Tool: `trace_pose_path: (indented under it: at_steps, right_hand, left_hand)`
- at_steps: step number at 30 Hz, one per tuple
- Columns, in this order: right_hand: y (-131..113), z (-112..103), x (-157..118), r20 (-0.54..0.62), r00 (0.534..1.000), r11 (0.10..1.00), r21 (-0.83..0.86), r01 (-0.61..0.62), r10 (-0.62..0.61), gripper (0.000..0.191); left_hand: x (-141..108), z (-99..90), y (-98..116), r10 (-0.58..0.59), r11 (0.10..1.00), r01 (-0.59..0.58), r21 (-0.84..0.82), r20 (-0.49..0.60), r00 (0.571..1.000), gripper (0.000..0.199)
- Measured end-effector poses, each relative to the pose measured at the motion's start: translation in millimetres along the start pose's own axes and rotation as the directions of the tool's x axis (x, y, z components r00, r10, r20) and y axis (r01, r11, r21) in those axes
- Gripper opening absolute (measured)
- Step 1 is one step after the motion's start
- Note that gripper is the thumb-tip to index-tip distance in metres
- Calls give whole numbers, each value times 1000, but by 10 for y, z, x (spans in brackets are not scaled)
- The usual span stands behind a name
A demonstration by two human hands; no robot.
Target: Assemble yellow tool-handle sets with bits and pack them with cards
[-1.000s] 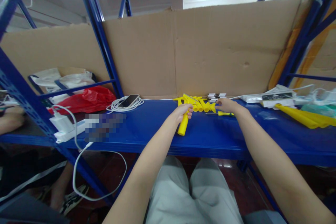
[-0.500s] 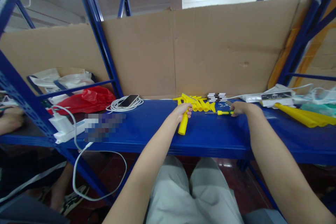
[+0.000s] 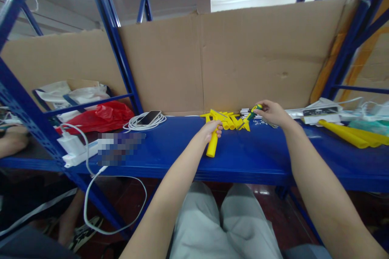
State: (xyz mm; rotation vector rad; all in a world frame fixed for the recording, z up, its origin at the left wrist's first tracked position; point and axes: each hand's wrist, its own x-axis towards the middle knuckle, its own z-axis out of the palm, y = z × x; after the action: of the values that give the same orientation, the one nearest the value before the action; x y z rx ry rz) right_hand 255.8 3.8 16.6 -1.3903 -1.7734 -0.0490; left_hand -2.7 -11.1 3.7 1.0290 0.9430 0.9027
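My left hand [image 3: 209, 130] is closed around a yellow tubular plastic handle [image 3: 212, 148], its round lower end pointing toward me over the blue shelf. A yellow top part shows above that fist. In my right hand [image 3: 272, 113] is a screwdriver [image 3: 251, 114] with a yellow and green handle, held by its end and raised off the shelf. The shaft slants down and left toward several yellow plastic parts [image 3: 232, 123]; whether the tip touches anything I cannot tell. Small metal screws [image 3: 259, 122] lie scattered beneath my right hand.
Cardboard [image 3: 249, 60] walls off the back of the blue shelf [image 3: 243, 158]. To the left are a phone [image 3: 149, 117] on a coiled white cable, a red bag [image 3: 106, 115] and a power strip [image 3: 80, 154]. Yellow tubes [image 3: 346, 133] lie right. Another person's arm [image 3: 13, 141] shows at far left.
My right hand has picked the screwdriver up from the shelf and turned it, moving up and slightly left. My left hand stays in place with the yellow handle.
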Motion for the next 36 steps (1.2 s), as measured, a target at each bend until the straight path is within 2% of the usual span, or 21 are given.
trace_pose_path:
  at_steps: [6, 11, 21, 27, 36]
  right_hand:
    - [-87, 32, -4, -125, 992, 997, 76, -13, 23, 36]
    - [-212, 100, -16, -242, 970, 980, 195, 37, 11, 32]
    - [-253, 238, 13, -290, 957, 948, 298, 107, -17, 28]
    - [-213, 277, 43, -385, 921, 907, 364, 210, -59, 24]
    - [-218, 274, 42, -391, 919, 902, 377, 212, -52, 22]
  left_hand:
    - [29, -17, -17, -42, 999, 42, 7, -16, 999, 19]
    - [42, -18, -15, -81, 997, 81, -11, -4, 997, 20]
    - [50, -22, -17, -106, 993, 108, -56, 31, 994, 20]
    - [33, -13, -16, -106, 991, 110, -82, 47, 993, 22]
    - [39, -17, -9, -113, 988, 119, -102, 66, 991, 21]
